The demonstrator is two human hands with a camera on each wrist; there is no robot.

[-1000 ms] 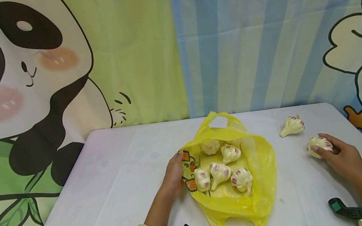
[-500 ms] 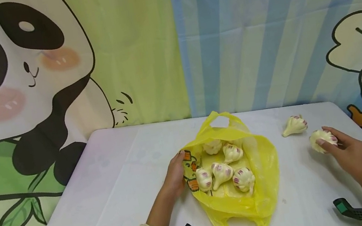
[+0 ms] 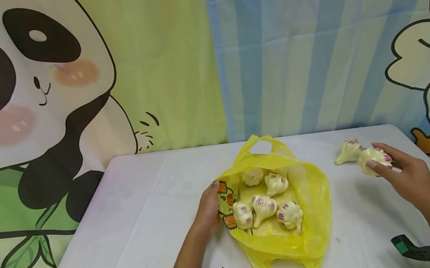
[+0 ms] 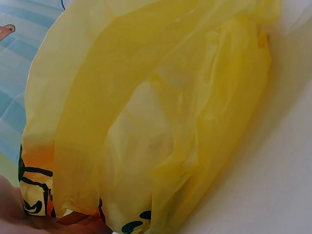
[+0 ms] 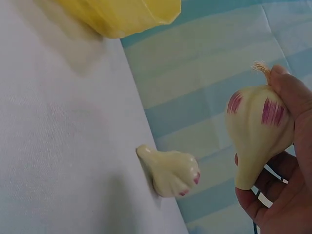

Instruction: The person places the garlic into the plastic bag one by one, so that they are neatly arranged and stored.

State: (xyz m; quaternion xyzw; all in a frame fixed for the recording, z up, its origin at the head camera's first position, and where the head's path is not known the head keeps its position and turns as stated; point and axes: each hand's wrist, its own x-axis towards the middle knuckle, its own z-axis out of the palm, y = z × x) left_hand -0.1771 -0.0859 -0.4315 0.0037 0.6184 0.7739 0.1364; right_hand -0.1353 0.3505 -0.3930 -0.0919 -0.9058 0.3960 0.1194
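A yellow plastic bag [image 3: 316,202] with two loop handles lies open on the table, several white garlic bulbs [image 3: 264,206] with purple streaks inside it. My left hand [image 3: 208,208] grips the bag's left edge by its printed cartoon; in the left wrist view the bag [image 4: 131,122] hides most of that hand. My right hand [image 3: 409,172] holds one garlic bulb [image 5: 258,122] between thumb and fingers, raised over the table. Another garlic bulb [image 5: 173,173] lies on the table; in the head view this loose bulb [image 3: 347,151] is partly overlapped by the held one.
The white table [image 3: 136,223] reaches back to a curtain [image 3: 290,45] with a panda print [image 3: 43,101] on the left. Dark straps with devices sit on both wrists, such as the right wrist band [image 3: 420,251].
My right hand has lifted the garlic bulb off the table and carried it toward the far side, close to the loose bulb. My left hand keeps its grip on the bag.
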